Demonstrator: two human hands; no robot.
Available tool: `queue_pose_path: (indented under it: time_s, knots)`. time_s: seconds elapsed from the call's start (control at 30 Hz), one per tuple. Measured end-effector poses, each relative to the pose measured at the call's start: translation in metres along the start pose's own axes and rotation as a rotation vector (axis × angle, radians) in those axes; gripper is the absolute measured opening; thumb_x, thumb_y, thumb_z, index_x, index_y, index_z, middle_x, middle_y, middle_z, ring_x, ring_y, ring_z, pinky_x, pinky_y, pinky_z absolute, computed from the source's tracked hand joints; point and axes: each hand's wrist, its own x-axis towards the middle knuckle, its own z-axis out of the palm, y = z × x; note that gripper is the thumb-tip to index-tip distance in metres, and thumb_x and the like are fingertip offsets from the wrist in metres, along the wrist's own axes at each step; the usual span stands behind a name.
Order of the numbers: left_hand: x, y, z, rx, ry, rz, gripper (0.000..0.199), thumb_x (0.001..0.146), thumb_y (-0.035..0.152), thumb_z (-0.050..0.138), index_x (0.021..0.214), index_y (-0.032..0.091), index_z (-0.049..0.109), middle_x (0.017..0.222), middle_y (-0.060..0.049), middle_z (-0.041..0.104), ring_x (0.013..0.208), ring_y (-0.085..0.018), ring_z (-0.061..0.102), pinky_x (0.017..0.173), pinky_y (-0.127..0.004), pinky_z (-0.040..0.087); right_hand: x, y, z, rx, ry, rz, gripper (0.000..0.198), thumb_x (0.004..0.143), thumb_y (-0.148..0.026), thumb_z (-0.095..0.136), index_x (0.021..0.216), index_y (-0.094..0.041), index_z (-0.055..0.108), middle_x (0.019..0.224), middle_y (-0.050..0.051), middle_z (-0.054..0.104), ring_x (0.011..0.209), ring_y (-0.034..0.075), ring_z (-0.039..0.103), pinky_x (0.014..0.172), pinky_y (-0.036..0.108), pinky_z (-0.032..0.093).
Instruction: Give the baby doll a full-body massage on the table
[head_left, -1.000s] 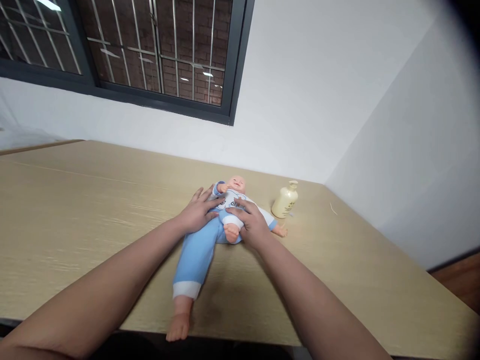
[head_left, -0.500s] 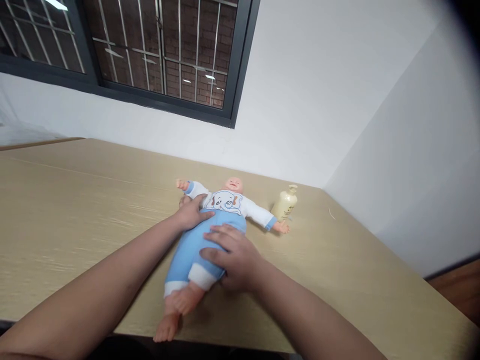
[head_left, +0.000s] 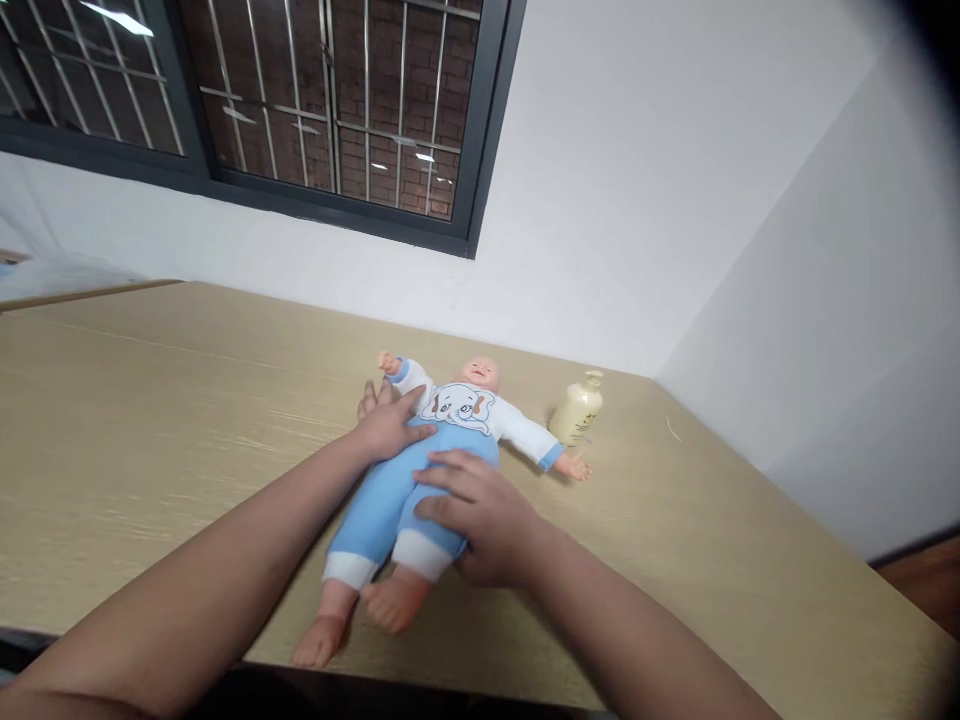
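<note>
2 bare hands rest on 1 doll [head_left: 459, 440], which lies face up on the bench [head_left: 720, 530], its head beyond both hands and its feet nearer the person.

Left hand [head_left: 386, 428]: fingers spread wide; thumb on the doll's side at the waist, the other fingers reaching past the flank beneath the doll's raised arm. Right hand [head_left: 484, 505]: fingers laid side by side, slightly bent, over the doll's leg above the white cuff, the palm along its outer side. Whether it grips or merely rests cannot be told. The placement suggests that the left steadies the trunk while the right controls the leg.

Bottle [head_left: 577, 412]: upright, beyond and to the right of the right hand, near the doll's outstretched arm; probably stood there to be within reach yet out of the hands' way.

Edges: the near edge runs below both hands, with 1 doll foot close to it. The far edge meets the wall [head_left: 600, 220] beyond the hands. Widest room for moving lies left of the left hand; on the right hand's far side, the bottle and doll's arm narrow it.
</note>
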Motion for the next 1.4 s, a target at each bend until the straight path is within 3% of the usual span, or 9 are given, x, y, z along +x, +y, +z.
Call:
queue_pose_path:
  time_s: [0.13, 0.27, 0.47, 0.6, 0.73, 0.93, 1.1, 1.23, 1.4]
  knots:
    - [-0.003, 0.010, -0.002, 0.093, 0.075, 0.321, 0.056, 0.091, 0.053, 0.055, 0.145, 0.042, 0.048, 0.168, -0.002, 0.004, 0.149, -0.048, -0.008, 0.113, -0.067, 0.010, -0.009, 0.029, -0.013, -0.049, 0.307, 0.112, 0.035, 0.082, -0.018, 0.060, 0.116, -0.024, 0.067, 0.133, 0.009, 0.061, 0.134, 0.028, 0.047, 0.109, 0.049, 0.043]
    - [-0.004, 0.015, -0.002, 0.088, 0.075, 0.401, 0.058, 0.092, 0.044, 0.057, 0.149, 0.041, 0.044, 0.168, -0.001, 0.008, 0.149, -0.048, -0.001, 0.114, -0.067, 0.015, -0.018, 0.056, -0.007, -0.110, 0.424, 0.245, 0.037, 0.081, -0.017, 0.063, 0.116, -0.028, 0.070, 0.130, 0.008, 0.062, 0.119, 0.027, 0.056, 0.101, 0.048, 0.049]
    - [-0.003, 0.014, 0.001, 0.035, 0.084, 0.457, 0.059, 0.092, 0.040, 0.056, 0.149, 0.041, 0.043, 0.167, 0.000, 0.014, 0.151, -0.042, 0.006, 0.117, -0.062, 0.017, -0.022, 0.073, 0.012, -0.101, 0.317, 0.308, 0.059, 0.070, -0.003, 0.054, 0.122, -0.026, 0.069, 0.128, 0.007, 0.064, 0.115, 0.026, 0.057, 0.100, 0.047, 0.048]
    - [-0.002, 0.010, 0.003, -0.012, 0.110, 0.425, 0.055, 0.090, 0.043, 0.059, 0.144, 0.033, 0.053, 0.167, -0.006, 0.013, 0.151, -0.042, 0.004, 0.119, -0.059, 0.015, -0.020, 0.061, 0.008, -0.090, 0.353, 0.278, 0.055, 0.074, -0.006, 0.056, 0.123, -0.027, 0.066, 0.128, 0.008, 0.063, 0.116, 0.025, 0.058, 0.101, 0.047, 0.049]
    - [0.001, -0.001, 0.007, -0.088, 0.103, 0.249, 0.067, 0.085, 0.057, 0.062, 0.145, 0.030, 0.051, 0.161, -0.014, 0.025, 0.149, -0.047, 0.005, 0.116, -0.062, 0.015, -0.015, 0.033, 0.004, -0.003, 0.365, 0.131, 0.047, 0.075, -0.016, 0.063, 0.121, -0.024, 0.062, 0.133, 0.010, 0.061, 0.129, 0.028, 0.053, 0.108, 0.050, 0.045]
    - [0.005, -0.017, 0.012, -0.130, 0.010, 0.022, 0.098, 0.073, 0.078, 0.058, 0.151, 0.022, 0.040, 0.138, -0.019, 0.052, 0.140, -0.046, 0.031, 0.111, -0.056, 0.026, -0.006, 0.004, 0.005, 0.194, 0.059, 0.132, 0.055, 0.057, -0.012, 0.060, 0.110, -0.026, 0.061, 0.134, 0.005, 0.062, 0.131, 0.025, 0.053, 0.112, 0.045, 0.040]
    - [0.006, -0.020, 0.015, -0.149, -0.014, -0.010, 0.102, 0.072, 0.084, 0.052, 0.151, 0.022, 0.039, 0.144, -0.021, 0.048, 0.143, -0.047, 0.026, 0.112, -0.056, 0.023, -0.002, -0.001, 0.009, 0.220, -0.151, 0.134, 0.057, 0.052, -0.014, 0.062, 0.108, -0.025, 0.059, 0.138, 0.005, 0.061, 0.134, 0.025, 0.051, 0.119, 0.044, 0.028]
    - [0.007, -0.020, 0.017, -0.148, -0.019, -0.025, 0.101, 0.072, 0.086, 0.050, 0.152, 0.025, 0.038, 0.149, -0.020, 0.043, 0.145, -0.048, 0.020, 0.113, -0.058, 0.019, -0.001, -0.009, 0.015, 0.130, -0.226, 0.104, 0.069, 0.055, -0.016, 0.067, 0.122, -0.022, 0.055, 0.148, 0.010, 0.051, 0.142, 0.027, 0.042, 0.123, 0.046, 0.019]
    - [0.008, -0.017, 0.015, -0.150, 0.036, 0.037, 0.098, 0.073, 0.080, 0.057, 0.152, 0.025, 0.039, 0.154, -0.020, 0.035, 0.147, -0.051, 0.010, 0.114, -0.062, 0.014, -0.001, -0.010, 0.015, -0.032, -0.113, 0.005, 0.067, 0.072, -0.017, 0.063, 0.136, -0.035, 0.053, 0.158, 0.005, 0.038, 0.145, 0.029, 0.035, 0.119, 0.057, 0.020]
